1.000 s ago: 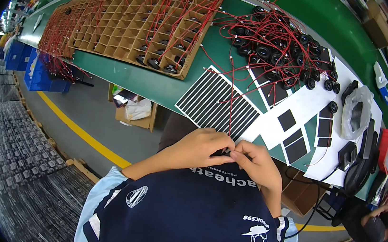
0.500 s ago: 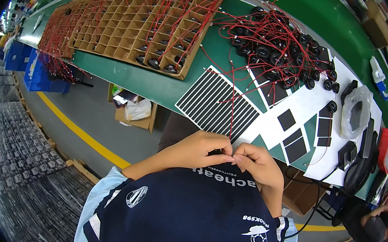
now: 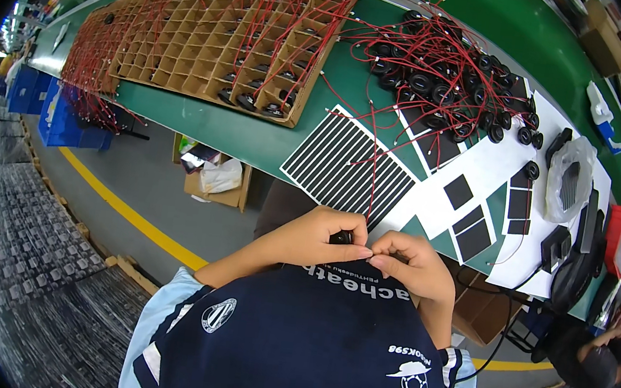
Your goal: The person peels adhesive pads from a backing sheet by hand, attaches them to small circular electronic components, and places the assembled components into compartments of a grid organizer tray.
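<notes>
My left hand [image 3: 319,235] and my right hand [image 3: 414,263] meet close to my chest, fingertips touching. Between them sits a small black round part [image 3: 341,237], pinched mostly by the left fingers. A thin red wire [image 3: 374,172] runs up from it over a sheet of black strips [image 3: 344,169] on the green bench [image 3: 255,138]. The right fingertips pinch at the part's edge; what they hold is too small to tell.
A heap of black round parts with red wires [image 3: 439,71] lies at the back. A cardboard grid tray [image 3: 213,37] holds more of them. Black squares on white sheets [image 3: 470,204], a bagged item [image 3: 569,177] and a cardboard box [image 3: 212,179] under the bench.
The two hands stay together at my chest; only the fingers have shifted slightly around the small part.
</notes>
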